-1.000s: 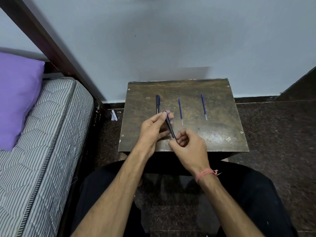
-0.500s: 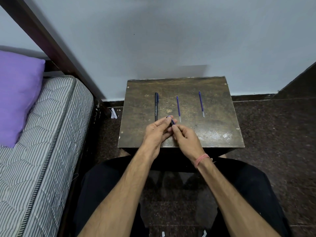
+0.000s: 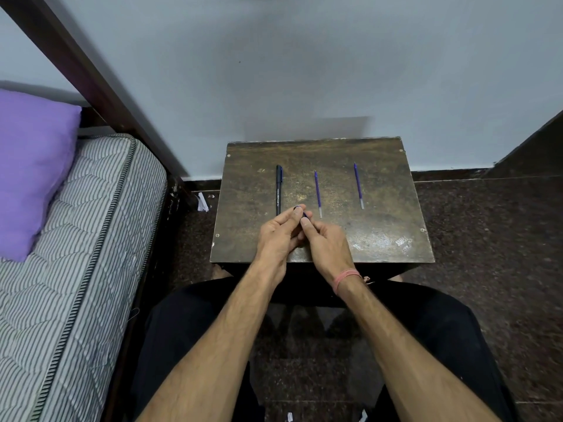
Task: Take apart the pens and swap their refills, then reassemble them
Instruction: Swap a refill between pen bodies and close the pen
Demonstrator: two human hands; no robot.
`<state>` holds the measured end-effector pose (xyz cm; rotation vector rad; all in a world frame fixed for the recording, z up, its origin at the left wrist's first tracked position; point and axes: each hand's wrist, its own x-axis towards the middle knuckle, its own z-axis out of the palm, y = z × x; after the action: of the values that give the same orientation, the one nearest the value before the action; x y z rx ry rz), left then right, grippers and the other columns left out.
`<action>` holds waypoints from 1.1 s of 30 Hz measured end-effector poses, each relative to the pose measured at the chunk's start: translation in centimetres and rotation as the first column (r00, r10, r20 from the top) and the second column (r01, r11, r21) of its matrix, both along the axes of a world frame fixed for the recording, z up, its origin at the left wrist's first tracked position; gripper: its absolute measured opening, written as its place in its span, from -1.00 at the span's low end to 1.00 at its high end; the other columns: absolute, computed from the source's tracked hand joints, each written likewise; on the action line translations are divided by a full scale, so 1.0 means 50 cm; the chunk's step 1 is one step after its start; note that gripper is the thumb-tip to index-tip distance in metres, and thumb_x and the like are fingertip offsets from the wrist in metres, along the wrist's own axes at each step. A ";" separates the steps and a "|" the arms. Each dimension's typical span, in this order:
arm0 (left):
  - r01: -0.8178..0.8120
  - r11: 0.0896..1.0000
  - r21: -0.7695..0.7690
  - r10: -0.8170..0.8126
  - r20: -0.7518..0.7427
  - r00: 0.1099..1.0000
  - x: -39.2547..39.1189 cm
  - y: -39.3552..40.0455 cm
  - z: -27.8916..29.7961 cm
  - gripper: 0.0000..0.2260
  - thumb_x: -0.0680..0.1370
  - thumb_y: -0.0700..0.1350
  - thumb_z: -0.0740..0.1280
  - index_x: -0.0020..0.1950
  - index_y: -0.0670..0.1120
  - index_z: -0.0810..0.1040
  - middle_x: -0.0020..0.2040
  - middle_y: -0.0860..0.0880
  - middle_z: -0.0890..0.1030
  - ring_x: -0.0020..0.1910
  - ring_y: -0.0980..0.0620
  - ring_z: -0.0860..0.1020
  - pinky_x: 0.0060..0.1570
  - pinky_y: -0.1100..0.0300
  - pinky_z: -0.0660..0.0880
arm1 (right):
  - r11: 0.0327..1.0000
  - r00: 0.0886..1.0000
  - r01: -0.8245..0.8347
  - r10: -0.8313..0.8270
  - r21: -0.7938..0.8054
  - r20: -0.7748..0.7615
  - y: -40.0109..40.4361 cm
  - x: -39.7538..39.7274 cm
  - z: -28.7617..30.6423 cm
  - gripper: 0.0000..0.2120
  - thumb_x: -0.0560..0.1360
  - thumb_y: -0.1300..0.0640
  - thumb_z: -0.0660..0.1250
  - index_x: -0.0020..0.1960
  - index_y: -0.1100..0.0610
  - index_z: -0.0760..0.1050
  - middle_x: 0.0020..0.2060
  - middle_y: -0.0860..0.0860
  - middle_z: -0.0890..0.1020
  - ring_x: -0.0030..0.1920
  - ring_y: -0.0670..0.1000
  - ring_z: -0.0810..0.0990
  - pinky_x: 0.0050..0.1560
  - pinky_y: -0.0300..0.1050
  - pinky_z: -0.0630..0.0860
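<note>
The scene is lit softly and rather dimly from overhead. A dull sheen is seen on the lower right of the counter [image 3: 396, 242], where its worn top is glazed by the light. A faint grey shadow is cast on the wall [image 3: 304, 71] just above the counter's far edge. Straight lines are bowed toward the frame edges by the wide lens, and the corners are slightly darkened. Focus is held across the centre.

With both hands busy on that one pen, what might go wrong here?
1. The two refills lie loose on the small table; a nudge might roll them off.
2. They look alike, so they could get mixed up and not truly swapped.
3. The pen is almost hidden between the left hand and right hand; a small part could slip and drop unseen.
</note>
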<state>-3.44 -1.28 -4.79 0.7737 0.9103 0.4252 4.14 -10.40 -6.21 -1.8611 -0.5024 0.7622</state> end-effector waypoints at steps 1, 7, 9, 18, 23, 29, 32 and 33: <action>-0.016 1.000 0.006 0.016 -0.014 1.000 0.002 -0.001 0.001 -0.85 0.72 -0.17 0.43 0.23 -0.16 0.74 0.00 -0.07 0.82 -0.03 0.04 0.74 -0.01 0.21 0.70 | 0.999 0.997 -0.001 0.005 -0.046 0.075 0.004 -0.003 0.001 -0.64 0.70 -0.21 0.30 -0.13 -0.06 0.70 -0.20 -0.06 0.75 -0.06 0.03 0.70 -0.03 -0.06 0.48; -0.086 0.996 0.028 0.085 0.026 0.996 0.002 0.001 0.011 -0.85 0.71 -0.21 0.44 0.20 -0.26 0.74 -0.02 -0.16 0.80 -0.12 0.04 0.79 -0.06 0.19 0.75 | 0.984 0.967 0.057 -0.013 -0.169 0.253 0.010 -0.031 0.010 -0.41 0.73 -0.33 0.18 -0.35 -0.03 0.51 -0.36 0.04 0.66 -0.25 0.12 0.65 -0.18 0.04 0.51; -0.068 0.995 0.073 0.066 0.027 0.997 0.002 0.004 0.018 -0.82 0.73 -0.20 0.43 0.24 -0.28 0.72 -0.02 -0.14 0.80 -0.10 0.04 0.78 -0.02 0.18 0.75 | 0.984 0.960 0.075 -0.027 -0.164 0.278 0.009 -0.031 0.016 -0.34 0.71 -0.38 0.17 -0.44 -0.03 0.37 -0.49 -0.05 0.53 -0.38 0.00 0.53 -0.33 -0.04 0.34; -0.342 0.938 -0.054 0.345 0.070 0.936 0.001 0.073 0.064 -0.80 0.76 -0.21 0.20 -0.02 -0.12 0.54 -0.28 -0.02 0.55 -0.37 0.06 0.57 -0.20 0.06 0.71 | 1.000 1.000 0.014 -0.014 -0.016 0.014 -0.010 -0.001 0.024 -0.60 0.61 -0.10 0.19 -0.24 0.17 0.46 -0.38 -0.01 0.51 -0.33 -0.01 0.45 -0.27 -0.04 0.38; -0.018 0.999 0.042 0.021 -0.067 0.998 -0.020 0.047 0.028 -0.86 0.70 -0.10 0.31 0.00 -0.06 0.62 -0.40 0.11 0.30 -0.49 0.17 0.23 -0.50 0.26 0.21 | 0.977 0.889 -0.012 0.107 0.211 -0.446 0.006 0.014 0.018 -0.66 0.80 0.07 0.15 -0.09 0.09 0.56 -0.44 -0.08 0.30 -0.48 -0.15 0.20 -0.53 -0.32 0.12; 0.256 0.956 0.140 -0.267 0.062 0.962 -0.042 0.033 -0.008 -0.73 0.80 -0.01 0.28 0.30 0.02 0.78 -0.35 0.13 0.44 -0.46 0.24 0.26 -0.52 0.39 0.21 | 0.960 0.802 -0.160 0.261 0.228 -0.538 -0.003 0.027 0.022 -0.61 0.84 -0.01 0.11 -0.07 0.08 0.54 -0.48 -0.13 0.25 -0.52 -0.21 0.14 -0.57 -0.37 0.09; 0.260 0.955 0.144 -0.277 0.118 0.953 -0.050 0.036 -0.013 -0.72 0.81 -0.03 0.27 0.34 0.05 0.77 -0.34 0.09 0.45 -0.45 0.23 0.26 -0.50 0.40 0.22 | 0.953 0.759 -0.199 0.296 0.227 -0.580 -0.007 0.035 0.032 -0.60 0.84 -0.03 0.10 -0.06 0.11 0.53 -0.48 -0.13 0.23 -0.53 -0.21 0.12 -0.58 -0.37 0.06; 0.260 0.956 0.135 -0.278 0.136 0.951 -0.053 0.037 -0.014 -0.72 0.81 -0.04 0.27 0.34 0.04 0.77 -0.32 0.07 0.47 -0.45 0.23 0.27 -0.50 0.39 0.23 | 0.951 0.745 -0.209 0.306 0.229 -0.593 -0.008 0.037 0.034 -0.59 0.84 -0.03 0.10 -0.06 0.11 0.53 -0.48 -0.13 0.22 -0.52 -0.21 0.11 -0.58 -0.36 0.05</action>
<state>-6.09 0.58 -5.49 0.9442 0.6286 0.2932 5.98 -10.79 -4.49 -1.2952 -0.3699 1.4262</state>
